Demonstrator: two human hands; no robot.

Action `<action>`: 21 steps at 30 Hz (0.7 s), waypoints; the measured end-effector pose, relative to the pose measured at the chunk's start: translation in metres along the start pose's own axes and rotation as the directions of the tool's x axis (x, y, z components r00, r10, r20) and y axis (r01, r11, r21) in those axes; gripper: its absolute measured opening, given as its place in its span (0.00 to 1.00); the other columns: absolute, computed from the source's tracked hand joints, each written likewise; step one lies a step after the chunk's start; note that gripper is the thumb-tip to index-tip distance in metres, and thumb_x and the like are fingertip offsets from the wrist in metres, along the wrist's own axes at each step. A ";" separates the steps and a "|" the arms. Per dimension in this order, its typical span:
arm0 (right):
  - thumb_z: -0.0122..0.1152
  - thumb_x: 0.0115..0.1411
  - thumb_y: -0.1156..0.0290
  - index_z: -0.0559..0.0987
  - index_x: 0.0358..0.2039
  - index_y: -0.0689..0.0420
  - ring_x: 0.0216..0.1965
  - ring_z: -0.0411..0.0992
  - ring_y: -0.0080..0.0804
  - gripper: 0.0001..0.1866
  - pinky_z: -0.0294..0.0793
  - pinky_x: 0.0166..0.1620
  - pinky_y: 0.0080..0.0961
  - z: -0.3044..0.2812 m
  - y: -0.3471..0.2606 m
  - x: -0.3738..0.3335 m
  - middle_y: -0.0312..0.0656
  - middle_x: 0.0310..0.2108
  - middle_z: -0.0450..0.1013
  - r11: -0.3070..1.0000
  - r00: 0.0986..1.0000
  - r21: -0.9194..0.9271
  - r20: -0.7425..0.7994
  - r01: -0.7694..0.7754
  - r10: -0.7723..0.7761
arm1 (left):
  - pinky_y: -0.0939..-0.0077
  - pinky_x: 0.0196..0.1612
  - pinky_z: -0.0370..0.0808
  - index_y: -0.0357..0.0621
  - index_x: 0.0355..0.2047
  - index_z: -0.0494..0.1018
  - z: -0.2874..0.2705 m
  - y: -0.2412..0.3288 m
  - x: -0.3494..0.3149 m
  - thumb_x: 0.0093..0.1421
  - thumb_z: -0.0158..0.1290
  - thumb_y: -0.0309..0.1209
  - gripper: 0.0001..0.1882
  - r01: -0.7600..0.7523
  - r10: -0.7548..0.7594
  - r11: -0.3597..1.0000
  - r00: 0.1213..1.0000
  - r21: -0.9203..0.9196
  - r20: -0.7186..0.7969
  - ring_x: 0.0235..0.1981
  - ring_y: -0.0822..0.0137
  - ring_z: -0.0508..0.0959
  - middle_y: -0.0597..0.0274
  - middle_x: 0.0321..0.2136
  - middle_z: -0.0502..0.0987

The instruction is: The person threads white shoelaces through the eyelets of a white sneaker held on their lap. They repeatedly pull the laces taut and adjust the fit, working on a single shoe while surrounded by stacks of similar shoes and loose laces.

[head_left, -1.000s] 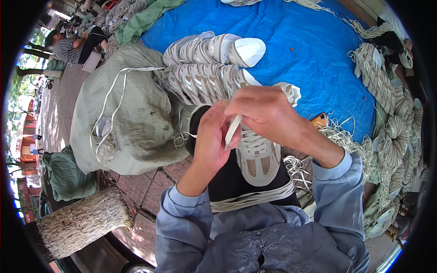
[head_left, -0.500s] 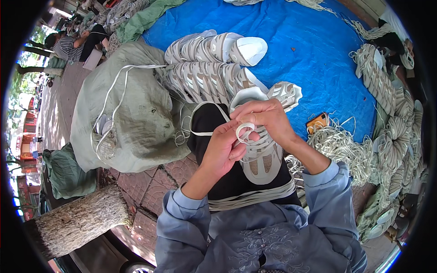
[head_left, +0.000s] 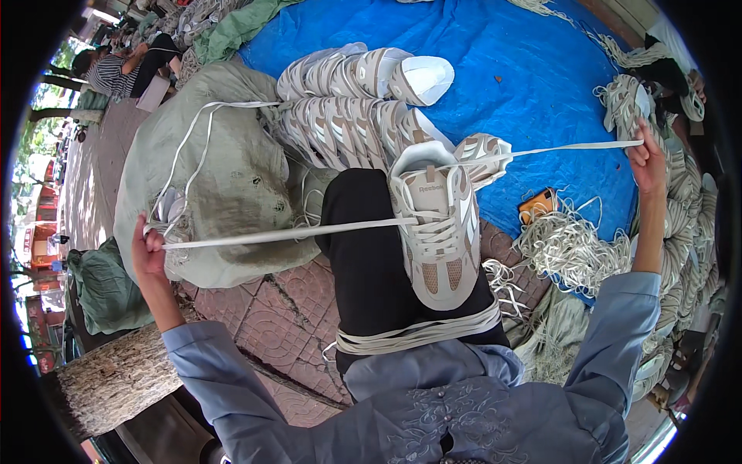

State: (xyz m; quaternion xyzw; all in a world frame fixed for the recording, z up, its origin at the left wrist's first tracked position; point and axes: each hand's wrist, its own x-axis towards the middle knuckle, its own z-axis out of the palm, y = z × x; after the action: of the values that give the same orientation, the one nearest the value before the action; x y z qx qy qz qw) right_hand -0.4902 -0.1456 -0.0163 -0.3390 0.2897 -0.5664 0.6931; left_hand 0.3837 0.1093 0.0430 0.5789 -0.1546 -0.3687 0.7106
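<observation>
A beige and white sneaker upper (head_left: 438, 232) rests on my black-trousered legs, toe toward me, its lower eyelets laced crosswise. From it a flat cream shoelace (head_left: 309, 231) stretches taut to both sides. Out at the far left, my left hand (head_left: 150, 249) pinches one end, above the greyish sack. My right hand (head_left: 646, 158) is raised at the far right, closed on the other end of the lace, in front of the stacked uppers there. A bundle of loose laces (head_left: 417, 334) lies across my thighs, below the shoe's toe.
Nested rows of similar uppers (head_left: 340, 131) lie on a blue tarp (head_left: 533, 85). A tangled heap of laces (head_left: 576, 251) sits at right beside an orange-backed phone (head_left: 537, 204). A greyish sack (head_left: 224, 185) and a tree trunk (head_left: 124, 371) stand at left. Another person (head_left: 116, 73) sits farther off.
My hands have parted from close together over the shoe to wide on either side. The lace, looped and slack before, is now pulled straight, and the shoe's tongue and laced front show.
</observation>
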 end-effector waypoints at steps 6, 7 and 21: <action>0.48 0.57 0.72 0.65 0.49 0.64 0.17 0.56 0.13 0.19 0.51 0.17 0.07 -0.027 -0.035 -0.018 0.36 0.29 0.68 0.902 0.874 -0.420 -0.394 0.105 -0.285 | 0.89 0.10 0.48 0.39 0.39 0.67 -0.044 0.049 0.028 0.59 0.43 0.30 0.10 -0.071 0.083 0.992 0.990 0.107 -0.118 0.09 0.84 0.53 0.69 0.20 0.68; 0.49 0.56 0.72 0.66 0.47 0.64 0.17 0.56 0.13 0.18 0.51 0.18 0.07 -0.016 -0.028 -0.021 0.36 0.28 0.69 0.805 0.896 -0.589 -0.313 0.076 -0.314 | 0.89 0.11 0.49 0.39 0.39 0.67 -0.029 0.037 0.024 0.59 0.43 0.31 0.11 -0.056 0.089 0.983 0.977 0.174 -0.193 0.10 0.84 0.53 0.69 0.22 0.69; 0.58 0.41 0.73 0.75 0.22 0.54 0.25 0.69 0.32 0.04 0.68 0.27 0.27 0.238 0.207 -0.072 0.37 0.19 0.68 0.144 0.745 -0.741 0.666 0.656 0.033 | 0.70 0.30 0.70 0.39 0.38 0.67 0.251 -0.203 -0.212 0.51 0.46 0.19 0.12 -0.777 0.180 0.470 0.549 0.419 0.816 0.28 0.56 0.72 0.53 0.32 0.71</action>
State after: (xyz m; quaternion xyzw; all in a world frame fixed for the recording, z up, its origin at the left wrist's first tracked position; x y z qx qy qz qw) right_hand -0.1951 -0.0147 -0.0371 -0.8876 0.2831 -0.2784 0.2336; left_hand 0.0073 0.0682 -0.0325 0.5622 -0.7075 -0.2134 0.3713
